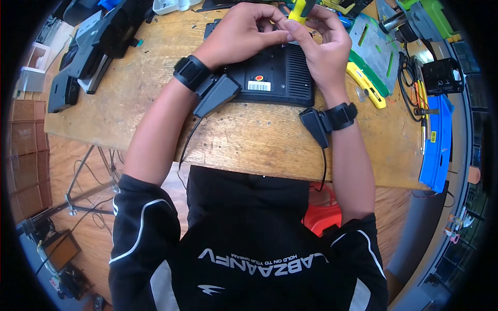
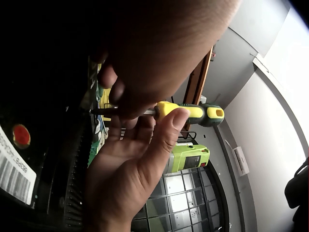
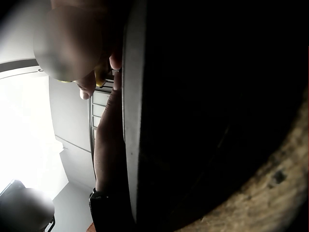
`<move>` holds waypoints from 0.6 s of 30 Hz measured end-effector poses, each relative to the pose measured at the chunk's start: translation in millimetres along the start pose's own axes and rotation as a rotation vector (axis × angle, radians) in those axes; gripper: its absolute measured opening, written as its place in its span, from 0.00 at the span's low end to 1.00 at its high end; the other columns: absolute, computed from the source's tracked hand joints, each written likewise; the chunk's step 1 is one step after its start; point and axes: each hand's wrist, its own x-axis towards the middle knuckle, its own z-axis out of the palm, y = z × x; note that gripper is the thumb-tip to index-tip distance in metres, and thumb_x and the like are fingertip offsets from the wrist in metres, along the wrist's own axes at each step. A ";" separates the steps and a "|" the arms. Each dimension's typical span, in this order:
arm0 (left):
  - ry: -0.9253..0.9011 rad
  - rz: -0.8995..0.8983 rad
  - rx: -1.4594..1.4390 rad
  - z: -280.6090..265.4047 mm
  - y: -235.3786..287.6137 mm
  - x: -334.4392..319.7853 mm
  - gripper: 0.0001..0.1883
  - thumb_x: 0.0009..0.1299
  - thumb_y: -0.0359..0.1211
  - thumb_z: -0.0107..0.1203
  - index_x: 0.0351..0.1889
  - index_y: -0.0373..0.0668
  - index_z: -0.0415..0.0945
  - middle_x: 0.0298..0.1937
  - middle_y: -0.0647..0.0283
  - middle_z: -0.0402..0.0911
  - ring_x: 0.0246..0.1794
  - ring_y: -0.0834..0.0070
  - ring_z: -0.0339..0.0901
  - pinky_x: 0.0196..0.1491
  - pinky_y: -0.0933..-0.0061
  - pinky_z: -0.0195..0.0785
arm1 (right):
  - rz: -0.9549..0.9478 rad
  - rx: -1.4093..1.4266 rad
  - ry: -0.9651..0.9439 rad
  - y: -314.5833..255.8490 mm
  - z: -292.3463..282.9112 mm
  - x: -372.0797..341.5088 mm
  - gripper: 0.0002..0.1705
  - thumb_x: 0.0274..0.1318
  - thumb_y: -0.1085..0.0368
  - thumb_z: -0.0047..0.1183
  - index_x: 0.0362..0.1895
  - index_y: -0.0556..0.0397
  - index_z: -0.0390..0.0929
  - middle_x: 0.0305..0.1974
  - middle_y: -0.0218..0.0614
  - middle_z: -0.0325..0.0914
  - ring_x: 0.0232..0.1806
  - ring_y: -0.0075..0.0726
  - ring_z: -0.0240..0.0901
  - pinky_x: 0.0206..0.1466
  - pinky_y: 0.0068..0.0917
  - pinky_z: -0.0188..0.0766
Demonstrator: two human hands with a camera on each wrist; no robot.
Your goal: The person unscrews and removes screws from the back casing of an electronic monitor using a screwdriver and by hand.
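A black device with vent slots point(image 1: 258, 94) lies face down on the wooden table, a barcode label point(image 1: 259, 86) and a red-orange round sticker on its back. Upright over it stands a screwdriver point(image 2: 193, 113) with a yellow and dark green handle, its shaft running down to the casing. My right hand point(image 1: 329, 52) holds the handle, thumb along its side. With thumb and fingers, my left hand point(image 1: 241, 33) pinches around the shaft, low over the device. The right wrist view is mostly filled by the dark casing edge point(image 3: 134, 121); the screwdriver's tip is hidden in the head view.
Right of the device lie a yellow utility knife point(image 1: 366, 85) and a green-edged board point(image 1: 374, 52). A blue tray point(image 1: 437, 145) sits at the table's right edge, with a green tool point(image 1: 434, 20) farther back. Dark equipment point(image 1: 98, 52) stands at the left.
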 end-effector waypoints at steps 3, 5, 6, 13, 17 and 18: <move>-0.035 0.004 0.027 -1.5 -1.2 0.0 0.06 0.70 0.29 0.66 0.43 0.39 0.85 0.30 0.74 0.80 0.28 0.90 0.70 0.32 0.83 0.66 | -0.015 -0.208 0.012 -7.8 -3.2 0.0 0.21 0.57 0.71 0.69 0.53 0.63 0.77 0.45 0.34 0.79 0.46 0.24 0.77 0.52 0.22 0.74; -0.052 0.053 -0.024 -0.3 -0.1 -1.1 0.07 0.70 0.30 0.66 0.44 0.39 0.85 0.32 0.72 0.82 0.30 0.87 0.73 0.35 0.81 0.69 | 0.012 -0.138 -0.008 -0.9 -4.5 0.9 0.19 0.61 0.69 0.66 0.53 0.63 0.77 0.46 0.34 0.79 0.47 0.24 0.76 0.53 0.23 0.72; -0.049 0.054 -0.024 -0.4 -0.5 -1.7 0.07 0.70 0.30 0.66 0.44 0.39 0.85 0.32 0.72 0.82 0.30 0.87 0.73 0.35 0.81 0.69 | -0.042 -0.112 -0.018 4.2 -4.9 2.6 0.17 0.63 0.68 0.63 0.52 0.64 0.78 0.47 0.34 0.79 0.47 0.25 0.75 0.54 0.23 0.72; -0.016 0.447 0.475 0.3 -10.6 -0.8 0.09 0.70 0.33 0.67 0.43 0.39 0.86 0.37 0.65 0.84 0.38 0.76 0.79 0.44 0.74 0.74 | -0.048 -0.011 -0.021 19.0 -14.2 5.4 0.14 0.67 0.67 0.60 0.52 0.63 0.81 0.50 0.35 0.82 0.48 0.26 0.77 0.54 0.24 0.73; -0.084 0.396 0.492 -2.1 -8.8 -1.0 0.08 0.67 0.32 0.69 0.41 0.41 0.88 0.37 0.59 0.81 0.43 0.63 0.79 0.50 0.67 0.73 | -0.078 -0.140 0.080 21.9 -22.3 6.4 0.17 0.73 0.60 0.57 0.54 0.61 0.83 0.51 0.36 0.84 0.49 0.24 0.79 0.54 0.24 0.74; -0.083 0.396 0.493 -2.0 -10.4 -0.7 0.08 0.67 0.32 0.69 0.41 0.41 0.88 0.37 0.59 0.81 0.43 0.63 0.79 0.50 0.67 0.73 | -0.078 -0.140 0.079 20.1 -22.3 7.0 0.17 0.73 0.60 0.57 0.54 0.61 0.83 0.51 0.36 0.84 0.49 0.24 0.79 0.54 0.24 0.74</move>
